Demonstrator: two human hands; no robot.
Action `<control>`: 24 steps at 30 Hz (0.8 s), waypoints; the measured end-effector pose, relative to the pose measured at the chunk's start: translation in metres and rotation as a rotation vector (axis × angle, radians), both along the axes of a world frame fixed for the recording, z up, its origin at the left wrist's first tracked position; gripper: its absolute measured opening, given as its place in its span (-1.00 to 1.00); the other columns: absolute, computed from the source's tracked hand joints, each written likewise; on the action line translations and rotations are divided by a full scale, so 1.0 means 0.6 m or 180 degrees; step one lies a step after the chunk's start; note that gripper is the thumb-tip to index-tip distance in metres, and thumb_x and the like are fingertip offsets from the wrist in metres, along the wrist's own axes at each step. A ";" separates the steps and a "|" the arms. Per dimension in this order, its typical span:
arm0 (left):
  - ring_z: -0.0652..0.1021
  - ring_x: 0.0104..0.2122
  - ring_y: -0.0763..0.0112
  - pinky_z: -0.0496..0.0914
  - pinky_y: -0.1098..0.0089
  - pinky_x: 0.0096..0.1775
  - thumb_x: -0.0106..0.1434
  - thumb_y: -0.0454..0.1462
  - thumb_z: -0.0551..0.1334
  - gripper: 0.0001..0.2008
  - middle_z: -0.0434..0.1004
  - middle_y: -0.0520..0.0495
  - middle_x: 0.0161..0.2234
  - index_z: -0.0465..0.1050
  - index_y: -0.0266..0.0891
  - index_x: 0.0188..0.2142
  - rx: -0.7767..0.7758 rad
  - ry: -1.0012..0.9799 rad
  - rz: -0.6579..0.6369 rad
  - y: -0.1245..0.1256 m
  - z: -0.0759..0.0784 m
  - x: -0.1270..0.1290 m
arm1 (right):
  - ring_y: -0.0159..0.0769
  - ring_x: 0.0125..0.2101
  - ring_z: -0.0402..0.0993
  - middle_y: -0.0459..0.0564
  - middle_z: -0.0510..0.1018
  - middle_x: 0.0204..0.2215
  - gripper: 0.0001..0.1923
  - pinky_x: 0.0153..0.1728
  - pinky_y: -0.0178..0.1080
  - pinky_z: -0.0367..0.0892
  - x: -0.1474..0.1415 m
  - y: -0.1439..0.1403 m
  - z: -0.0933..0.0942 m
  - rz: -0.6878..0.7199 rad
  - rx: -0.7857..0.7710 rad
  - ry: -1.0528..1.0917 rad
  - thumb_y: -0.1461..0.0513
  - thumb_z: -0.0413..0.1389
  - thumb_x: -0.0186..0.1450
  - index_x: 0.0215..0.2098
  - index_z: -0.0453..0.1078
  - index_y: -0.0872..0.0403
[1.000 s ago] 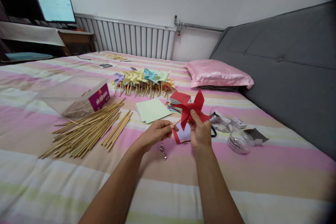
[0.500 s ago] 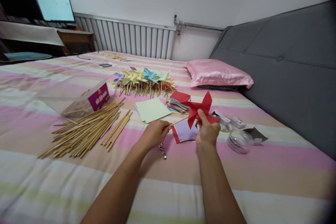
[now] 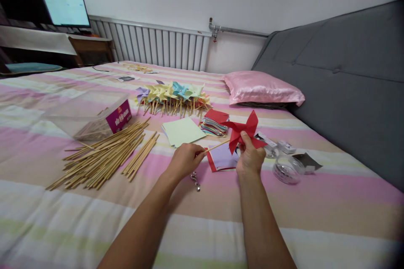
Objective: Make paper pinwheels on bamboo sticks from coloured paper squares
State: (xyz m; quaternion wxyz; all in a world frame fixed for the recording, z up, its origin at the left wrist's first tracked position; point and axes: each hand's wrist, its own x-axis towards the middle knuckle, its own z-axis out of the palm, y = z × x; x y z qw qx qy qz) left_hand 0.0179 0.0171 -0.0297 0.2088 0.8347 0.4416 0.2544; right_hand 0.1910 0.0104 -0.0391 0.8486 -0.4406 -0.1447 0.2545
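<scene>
My right hand [image 3: 251,157] is closed on a red paper pinwheel [image 3: 241,128], the thumb pressed at its middle. A thin wooden stick [image 3: 217,145] is pinched in my left hand [image 3: 186,159], its far end reaching to the pinwheel; whether the two are joined is hidden. Under the stick lies a lilac paper sheet [image 3: 223,159] with red paper beneath it. Pale green paper [image 3: 183,131] and a stack of coloured paper squares [image 3: 214,125] lie just beyond my hands. Below my left wrist hangs or lies a small silvery chain [image 3: 195,181]; I cannot tell which.
Finished pinwheels [image 3: 172,92] lie grouped farther back. To the left are loose sticks [image 3: 104,157] and a clear plastic box [image 3: 85,113]. At right stand a round clear container [image 3: 287,170] and small packets [image 3: 285,147]. A pink pillow [image 3: 263,87] rests by the grey headboard [image 3: 341,54].
The red pinwheel and my right hand have shifted slightly to the right. More of the stick shows between my hands; my left hand is almost where it was.
</scene>
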 end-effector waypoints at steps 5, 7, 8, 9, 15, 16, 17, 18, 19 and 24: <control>0.32 -0.59 0.45 0.02 0.44 -0.51 0.21 -0.22 0.08 -0.69 0.44 -0.03 -0.60 0.50 -0.25 -0.55 0.0032 0.0069 0.0126 -0.002 0.003 0.003 | -0.50 -0.64 0.27 -0.19 0.40 -0.64 -0.68 -0.61 -0.39 0.23 -0.009 -0.002 0.003 0.0214 0.0148 -0.0299 0.12 0.34 -0.10 -0.59 0.33 0.13; 0.29 -0.60 0.45 0.01 0.43 -0.51 0.21 -0.21 0.08 -0.68 0.39 -0.02 -0.63 0.46 -0.24 -0.59 0.0036 0.0056 0.0154 -0.001 0.004 0.003 | -0.50 -0.64 0.26 -0.20 0.37 -0.65 -0.67 -0.60 -0.38 0.21 -0.012 -0.002 0.002 0.0318 0.0179 -0.0415 0.09 0.32 -0.07 -0.57 0.32 0.13; 0.27 -0.61 0.45 0.00 0.43 -0.51 0.21 -0.20 0.08 -0.67 0.37 -0.01 -0.64 0.44 -0.24 -0.61 0.0040 0.0034 0.0163 -0.001 0.004 0.003 | -0.49 -0.63 0.27 -0.20 0.38 -0.64 -0.67 -0.59 -0.38 0.22 -0.014 -0.002 0.002 0.0372 0.0206 -0.0460 0.08 0.31 -0.05 -0.54 0.32 0.13; 0.25 -0.61 0.46 0.00 0.43 -0.51 0.21 -0.20 0.08 -0.67 0.34 0.00 -0.65 0.42 -0.24 -0.63 0.0045 0.0007 0.0169 -0.001 0.003 0.003 | -0.48 -0.62 0.29 -0.19 0.39 -0.61 -0.67 -0.58 -0.37 0.22 -0.015 -0.002 0.001 0.0412 0.0244 -0.0503 0.07 0.30 -0.04 -0.51 0.33 0.12; 0.17 -0.62 0.48 -0.02 0.42 -0.51 0.20 -0.21 0.08 -0.65 0.22 0.03 -0.68 0.32 -0.24 -0.68 0.0038 -0.0091 0.0150 0.002 0.002 0.003 | -0.45 -0.55 0.31 -0.17 0.40 -0.58 -0.72 -0.47 -0.34 0.25 -0.020 -0.001 -0.003 0.0742 0.0474 -0.0670 0.12 0.27 0.01 -0.58 0.32 0.13; 0.17 -0.62 0.48 -0.02 0.42 -0.51 0.20 -0.21 0.07 -0.65 0.22 0.03 -0.68 0.31 -0.24 -0.68 0.0035 -0.0104 0.0145 0.002 0.001 0.003 | -0.45 -0.54 0.31 -0.17 0.39 -0.58 -0.73 -0.45 -0.33 0.25 -0.021 -0.001 -0.003 0.0771 0.0499 -0.0669 0.13 0.27 0.01 -0.60 0.32 0.13; 0.17 -0.61 0.48 -0.02 0.42 -0.51 0.20 -0.20 0.07 -0.65 0.23 0.03 -0.68 0.32 -0.24 -0.67 0.0036 -0.0112 0.0138 0.001 0.001 0.003 | -0.45 -0.53 0.31 -0.18 0.40 -0.58 -0.74 -0.43 -0.32 0.25 -0.022 -0.001 -0.003 0.0772 0.0509 -0.0670 0.14 0.27 0.01 -0.59 0.33 0.12; 0.18 -0.61 0.48 -0.01 0.42 -0.51 0.20 -0.20 0.07 -0.65 0.23 0.03 -0.67 0.32 -0.24 -0.67 0.0038 -0.0111 0.0133 0.001 0.001 0.003 | -0.45 -0.53 0.32 -0.18 0.40 -0.57 -0.76 -0.42 -0.32 0.25 -0.022 -0.001 -0.003 0.0766 0.0502 -0.0680 0.14 0.27 0.01 -0.58 0.35 0.12; 0.18 -0.62 0.48 -0.01 0.42 -0.51 0.20 -0.20 0.07 -0.65 0.24 0.03 -0.68 0.33 -0.24 -0.67 0.0043 -0.0102 0.0130 0.001 0.001 0.003 | -0.45 -0.53 0.32 -0.18 0.40 -0.57 -0.77 -0.42 -0.32 0.25 -0.023 -0.001 -0.003 0.0757 0.0485 -0.0701 0.14 0.26 0.02 -0.57 0.36 0.12; 0.23 -0.62 0.48 0.03 0.42 -0.50 0.20 -0.21 0.07 -0.66 0.33 0.01 -0.67 0.39 -0.24 -0.64 0.0081 -0.0068 0.0134 0.001 0.002 0.004 | -0.50 -0.60 0.20 -0.22 0.29 -0.67 -0.72 -0.53 -0.37 0.15 -0.023 -0.002 -0.002 0.0876 0.0428 -0.0792 0.12 0.26 0.02 -0.63 0.31 0.12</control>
